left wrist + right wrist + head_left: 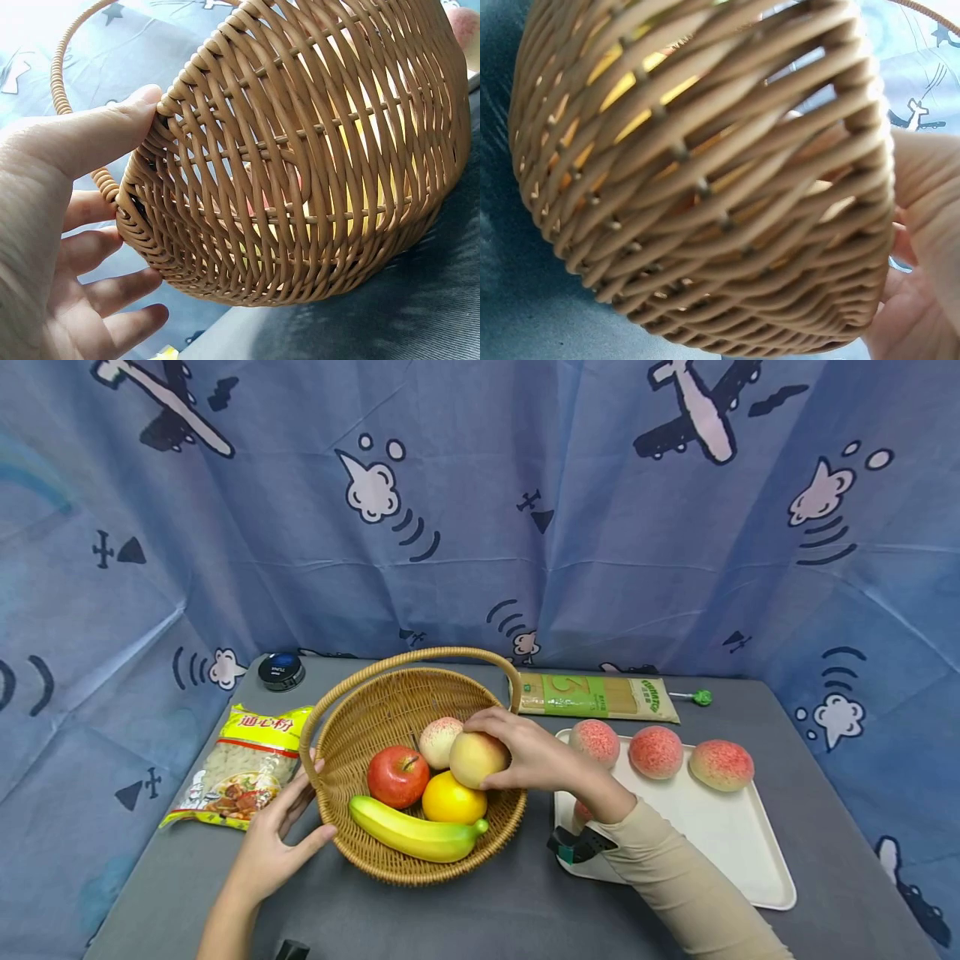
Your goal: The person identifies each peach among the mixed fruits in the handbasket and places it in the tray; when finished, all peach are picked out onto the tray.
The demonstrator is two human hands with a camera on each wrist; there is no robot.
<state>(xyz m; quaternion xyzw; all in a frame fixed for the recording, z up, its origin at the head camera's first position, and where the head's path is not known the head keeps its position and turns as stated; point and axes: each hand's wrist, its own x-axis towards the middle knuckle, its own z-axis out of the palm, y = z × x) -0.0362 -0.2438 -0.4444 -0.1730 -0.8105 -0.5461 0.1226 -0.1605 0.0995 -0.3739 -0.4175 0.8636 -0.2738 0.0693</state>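
A wicker basket [427,875] with an arched handle stands mid-table. In it lie a red apple [398,777], a banana [417,830], a yellow-orange round fruit [454,799] and a pale, pink-speckled peach [440,742]. My right hand [537,750] reaches over the basket's right rim and grips a pale yellow peach [477,760] between thumb and fingers, just above the orange fruit. At the left side, my left hand [272,843] touches the rim with its thumb and extended fingers, as the left wrist view shows. In the right wrist view the basket's weave largely hides my right hand [930,225].
Right of the basket, a white tray [720,835] holds several reddish peaches [656,752]; my right forearm crosses it. A noodle packet [600,696] and a green-headed stick [701,697] lie behind. At left are a yellow food bag [251,760] and a round black tin [281,672].
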